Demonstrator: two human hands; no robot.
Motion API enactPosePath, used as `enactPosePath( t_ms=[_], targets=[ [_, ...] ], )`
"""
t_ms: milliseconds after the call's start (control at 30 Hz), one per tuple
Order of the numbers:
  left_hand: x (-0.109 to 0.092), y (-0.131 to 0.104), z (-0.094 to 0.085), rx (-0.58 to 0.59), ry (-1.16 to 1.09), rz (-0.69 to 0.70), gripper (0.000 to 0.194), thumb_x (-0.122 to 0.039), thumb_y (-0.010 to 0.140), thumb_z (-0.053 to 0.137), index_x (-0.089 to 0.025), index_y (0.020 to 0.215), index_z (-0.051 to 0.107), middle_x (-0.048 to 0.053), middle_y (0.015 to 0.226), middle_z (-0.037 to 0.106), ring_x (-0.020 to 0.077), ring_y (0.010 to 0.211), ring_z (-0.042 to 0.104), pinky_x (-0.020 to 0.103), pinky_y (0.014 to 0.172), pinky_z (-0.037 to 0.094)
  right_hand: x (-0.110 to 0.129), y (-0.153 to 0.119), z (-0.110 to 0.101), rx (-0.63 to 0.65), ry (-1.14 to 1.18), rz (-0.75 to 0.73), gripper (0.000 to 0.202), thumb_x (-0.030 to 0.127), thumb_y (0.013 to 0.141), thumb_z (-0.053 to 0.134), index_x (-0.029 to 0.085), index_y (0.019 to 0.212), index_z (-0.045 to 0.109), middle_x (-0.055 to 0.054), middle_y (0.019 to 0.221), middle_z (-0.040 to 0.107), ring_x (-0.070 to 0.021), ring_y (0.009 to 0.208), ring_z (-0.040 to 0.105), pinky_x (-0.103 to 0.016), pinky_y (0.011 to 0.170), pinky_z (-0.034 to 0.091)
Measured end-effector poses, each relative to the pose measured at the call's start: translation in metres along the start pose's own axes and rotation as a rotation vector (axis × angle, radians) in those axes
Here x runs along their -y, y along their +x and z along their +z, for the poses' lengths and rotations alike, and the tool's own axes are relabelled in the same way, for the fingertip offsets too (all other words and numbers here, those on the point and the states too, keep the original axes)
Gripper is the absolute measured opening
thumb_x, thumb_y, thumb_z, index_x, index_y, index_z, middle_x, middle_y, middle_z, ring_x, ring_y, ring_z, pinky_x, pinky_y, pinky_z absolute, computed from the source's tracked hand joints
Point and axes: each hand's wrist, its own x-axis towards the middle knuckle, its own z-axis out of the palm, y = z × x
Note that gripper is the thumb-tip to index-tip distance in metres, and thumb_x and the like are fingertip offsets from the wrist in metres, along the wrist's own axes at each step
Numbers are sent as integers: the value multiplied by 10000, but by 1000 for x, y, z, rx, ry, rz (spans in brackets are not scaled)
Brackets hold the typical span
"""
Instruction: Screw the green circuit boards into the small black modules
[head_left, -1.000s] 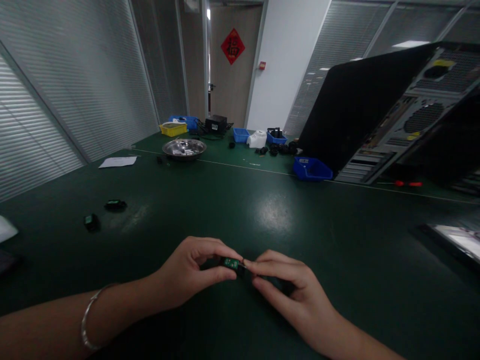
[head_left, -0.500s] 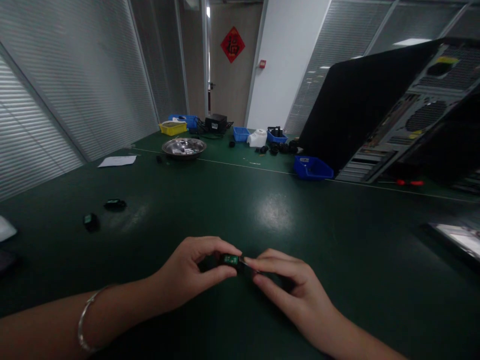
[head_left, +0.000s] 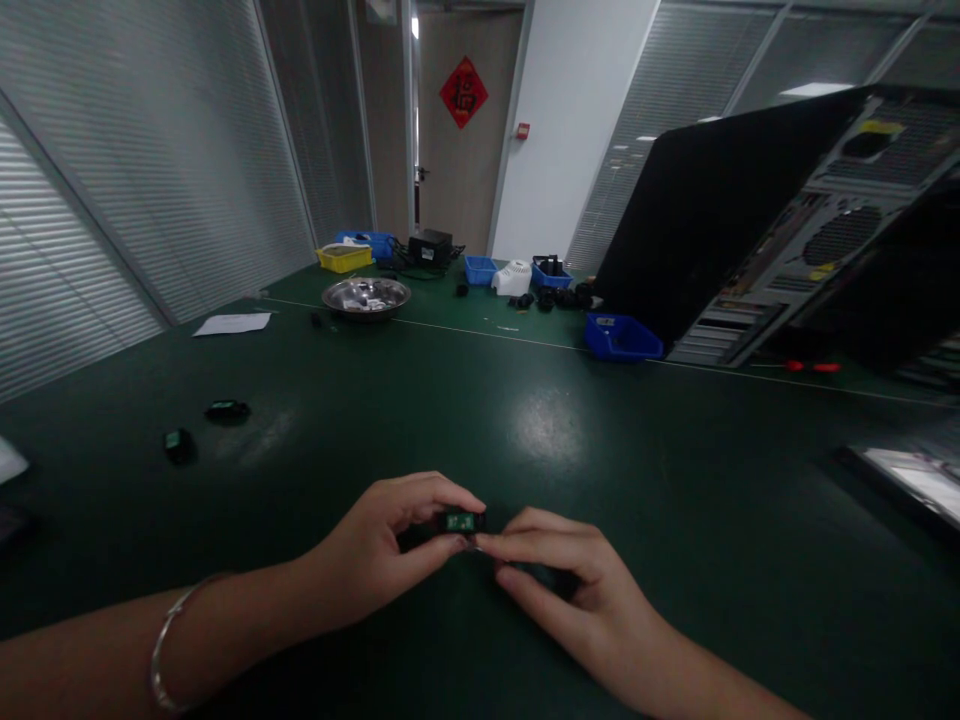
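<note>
Low over the green table, my left hand (head_left: 401, 535) pinches a small black device with an exposed green circuit board (head_left: 460, 522) between thumb and fingers. My right hand (head_left: 574, 580) is closed on a thin, shiny strip-like piece (head_left: 477, 548), mostly hidden by the fingers; its exact kind is too small to make out. The strip's tip is close to the near edge of the device, by my left thumb. Two similar small black pieces lie to the left, one black piece (head_left: 227, 410) farther off and the other (head_left: 178, 445) nearer.
A metal bowl (head_left: 352, 290) with small parts and a paper sheet (head_left: 232, 323) lie at the far left. Blue bin (head_left: 622, 337) stands before a large black computer case (head_left: 720, 200) on the right. A framed flat object (head_left: 911, 480) lies at the right edge.
My right hand has moved slightly left, bringing the thin strip from the device's right end to its near edge. My left hand still holds the device, now tilted a little differently.
</note>
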Motion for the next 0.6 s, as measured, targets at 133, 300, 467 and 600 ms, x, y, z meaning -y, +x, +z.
enactPosePath(
  t_ms=[133, 300, 467, 600],
  targets=[
    [-5, -1, -2, 79, -89, -66, 297, -231, 910, 596, -211, 1205, 625, 75, 1094, 679, 210, 974, 651, 319, 829, 516, 1, -1, 0, 2, -2, -3, 312, 137, 926, 600, 237, 1194, 723, -89, 949, 697, -191, 836, 658, -318, 712, 505],
    [-2, 2, -5, 55, -204, -110, 219, -238, 947, 537, -209, 1119, 671, 53, 1042, 694, 182, 980, 641, 300, 867, 483, 1, -1, -1, 1, -17, -6, 326, 137, 928, 598, 253, 1210, 713, -79, 947, 692, -183, 834, 657, -311, 712, 503],
    [2, 1, -5, 71, -241, -111, 339, -178, 862, 665, -227, 1195, 628, 35, 1019, 666, 166, 940, 620, 299, 863, 476, -1, 1, -1, -27, 8, -7, 330, 134, 918, 606, 261, 1202, 718, -78, 939, 699, -188, 825, 659, -313, 698, 497],
    [1, 0, -3, 109, -282, -143, 339, -176, 872, 651, -226, 1207, 639, 43, 1048, 617, 158, 921, 603, 292, 819, 492, -1, 1, 0, -40, 8, -1, 325, 136, 917, 607, 262, 1193, 724, -79, 937, 700, -195, 829, 659, -323, 711, 498]
  ],
)
